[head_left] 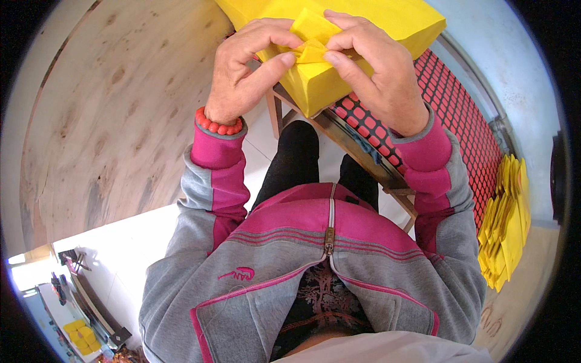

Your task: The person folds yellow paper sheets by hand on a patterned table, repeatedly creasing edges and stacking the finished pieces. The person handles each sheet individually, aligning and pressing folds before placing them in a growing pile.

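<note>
Both hands are at the top centre of the frame, working on one yellow box-shaped bag [311, 88], which extends from there to the upper right. The left hand [245, 69] holds a narrow pinch, thumb and forefinger closed on the left side of the bag's folded flap [313, 51]. The right hand [384, 69] pinches the right side of the same flap between thumb and fingers; its grip is likewise narrow. Creases are visible where the fingertips meet the material. A red beaded bracelet [218, 125] encircles the left wrist.

Below the right hand and toward the right of the frame lies a red surface with a black grid pattern [457, 109], near a wooden frame [348, 138] at centre. A pile of flat yellow pieces [504, 224] is at the right edge, well apart from the hands. A large wooden board [121, 121] fills the upper left. Further yellow items [82, 336], too small to identify, lie at lower left
</note>
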A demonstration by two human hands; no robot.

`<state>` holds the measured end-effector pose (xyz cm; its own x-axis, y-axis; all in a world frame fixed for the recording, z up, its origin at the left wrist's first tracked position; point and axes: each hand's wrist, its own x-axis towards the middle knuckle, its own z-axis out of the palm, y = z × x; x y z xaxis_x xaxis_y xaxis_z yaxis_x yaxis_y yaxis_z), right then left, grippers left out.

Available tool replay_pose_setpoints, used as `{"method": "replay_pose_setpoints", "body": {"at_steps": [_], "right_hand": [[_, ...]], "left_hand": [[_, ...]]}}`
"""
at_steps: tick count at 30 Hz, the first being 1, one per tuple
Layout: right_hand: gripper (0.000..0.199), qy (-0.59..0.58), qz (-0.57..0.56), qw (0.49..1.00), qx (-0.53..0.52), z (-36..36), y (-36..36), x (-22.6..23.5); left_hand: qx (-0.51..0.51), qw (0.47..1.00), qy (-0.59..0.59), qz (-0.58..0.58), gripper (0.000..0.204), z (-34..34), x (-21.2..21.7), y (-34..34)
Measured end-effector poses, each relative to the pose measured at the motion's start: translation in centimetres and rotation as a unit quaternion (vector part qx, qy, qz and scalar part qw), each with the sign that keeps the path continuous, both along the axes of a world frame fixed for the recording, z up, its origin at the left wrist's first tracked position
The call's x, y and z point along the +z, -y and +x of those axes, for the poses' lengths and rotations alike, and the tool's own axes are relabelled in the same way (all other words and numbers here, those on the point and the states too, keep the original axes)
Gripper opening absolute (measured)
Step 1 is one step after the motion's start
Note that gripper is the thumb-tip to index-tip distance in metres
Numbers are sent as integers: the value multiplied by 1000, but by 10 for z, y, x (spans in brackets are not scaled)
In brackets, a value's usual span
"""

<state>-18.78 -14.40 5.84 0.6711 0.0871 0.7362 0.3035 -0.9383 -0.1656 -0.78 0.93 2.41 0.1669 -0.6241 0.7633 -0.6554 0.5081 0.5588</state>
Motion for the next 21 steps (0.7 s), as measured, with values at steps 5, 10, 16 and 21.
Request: {"method": "replay_pose_setpoints", "body": {"at_steps": [5,10,16,21], "right_hand": [[8,14,9,1000,6,1,1,-4],[15,57,40,997,16,5,-5,-3],[21,41,78,996,6,-6,-10,6],[19,42,26,998,24,-2,-8,10]], "left_hand": [[-16,999,-28,-13,14,-1,-1,2],[5,999,-46,0,10,-4,-1,3],[0,995,-93,-33,9,-7,-5,8],[8,994,-97,-43,9,-6,-8,10]]}}
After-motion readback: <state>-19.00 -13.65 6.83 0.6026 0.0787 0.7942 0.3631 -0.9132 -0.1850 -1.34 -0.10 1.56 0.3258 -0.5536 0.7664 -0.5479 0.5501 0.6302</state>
